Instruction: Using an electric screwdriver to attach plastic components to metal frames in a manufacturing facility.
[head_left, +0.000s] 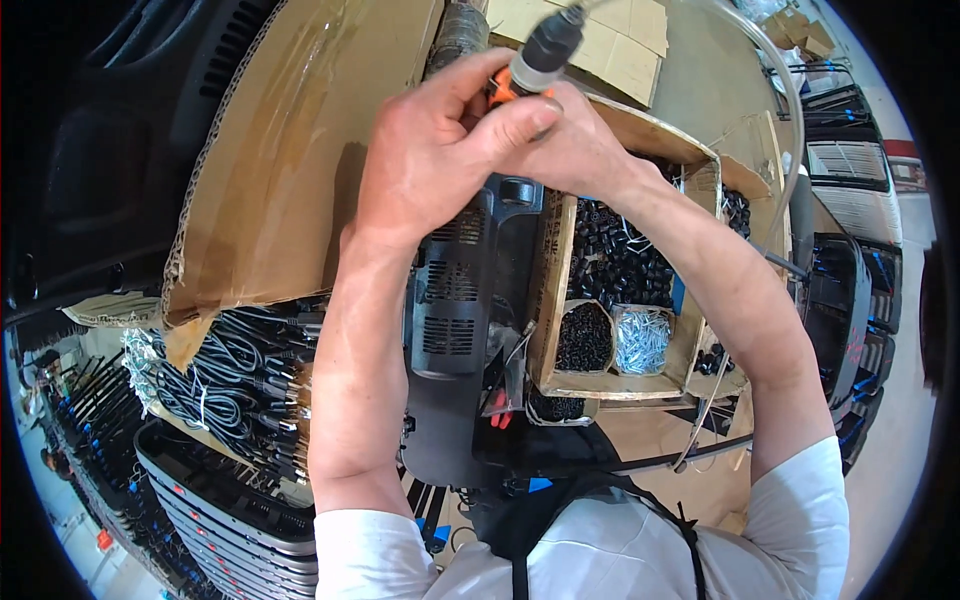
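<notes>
In front of me, both hands are closed around an upright power screwdriver point(550, 45) with a black top, a pale ring and an orange body. My left hand point(425, 150) grips it from the left, its thumb lying across the front. From the right, my right hand point(580, 145) wraps the same tool, most of its fingers hidden behind the left thumb. The tool's lower end is out of sight behind the hands. Below them lies a long black plastic housing point(445, 300) with slotted vents.
Right of the housing, a wooden bin point(625, 385) holds black plastic parts point(610, 250), black screws point(583, 337) and silver screws point(642, 338). A cardboard box point(270, 180) stands at left, with bundled black cables point(225, 375) and stacked black panels point(220, 520) nearer. A clear hose point(790, 90) arcs at right.
</notes>
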